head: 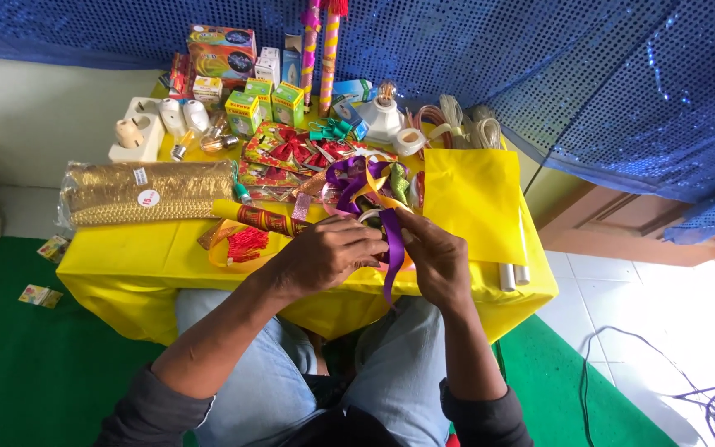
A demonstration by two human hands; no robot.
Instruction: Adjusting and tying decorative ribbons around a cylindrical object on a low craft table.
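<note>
At the far left, a green floor mat (18, 364) lies beside the tabletop (126, 273), which is draped in a yellow cloth, and a few small cards (39, 295) sit on the mat. On the left of the tabletop lies a long bundle of gold trim (146, 192) in a clear wrapper, and behind it stands a white socket block (136, 129) with loose light bulbs (196, 132) just beside it. Further back are coloured boxes (221, 51) and small green cartons (266, 103). Near the front edge a red and gold tube (262, 218) lies at a slant, with a red tassel (247, 244) touching the cloth below it. The left hand (328, 255) is closed, its grip curled over the near end of that tube and over a bunch of ribbons. The purple ribbon (391, 244) runs from the tangled bows (366, 178) at the middle of the tabletop down between both hands and hangs over the front edge. The right hand (440, 263) pinches this ribbon with its fingertips, so its grip is closed on it. Behind the bows are green clips (330, 130), a white lamp holder (382, 116) and a roll of tape (410, 141). To the right lies a flat yellow sheet (473, 199), with coils of cord (461, 124) behind it and two white tubes (513, 276) at the corner. Blue sequinned cloth (622, 91) hangs behind.
</note>
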